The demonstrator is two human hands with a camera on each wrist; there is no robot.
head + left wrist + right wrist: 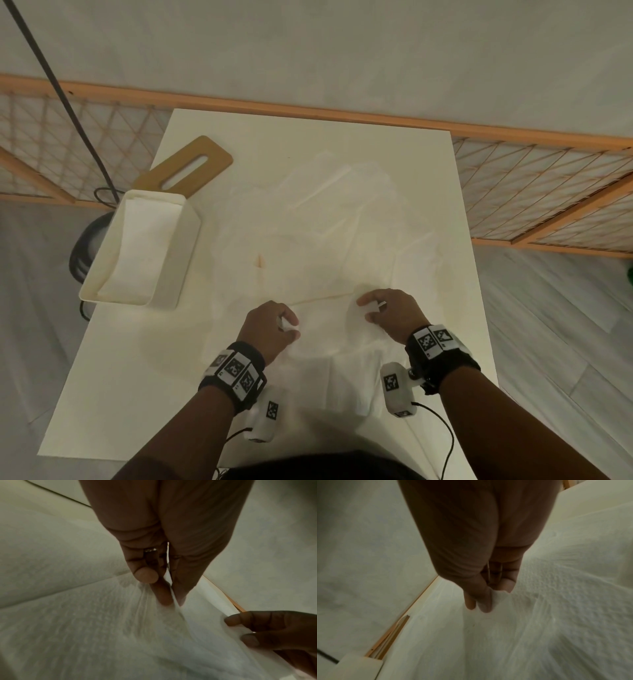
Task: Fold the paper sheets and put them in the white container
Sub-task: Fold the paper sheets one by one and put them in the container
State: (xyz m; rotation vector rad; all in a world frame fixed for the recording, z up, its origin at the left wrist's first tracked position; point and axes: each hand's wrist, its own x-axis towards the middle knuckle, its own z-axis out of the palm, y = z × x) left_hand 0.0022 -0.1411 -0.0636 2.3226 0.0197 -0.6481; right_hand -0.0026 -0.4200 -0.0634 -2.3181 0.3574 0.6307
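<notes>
Pinching the near paper sheet (329,329) with both hands, I had it partly lifted off the white table (113,394). My left hand (270,329) held a raised fold of it between thumb and fingers (163,595); the left wrist view showed this plainly. My right hand (390,313) nipped another bit of the same sheet between thumb and fingertips (485,604), further right along the fold. More crumpled sheets (329,212) lay spread over the far middle of the table, edges hard to separate in the washed-out light. The white container (144,250) stood at the left table edge, well apart from both hands, with white folded paper (137,253) already inside, count unclear. A wooden board with a slot handle (191,164) lay just behind the container.
</notes>
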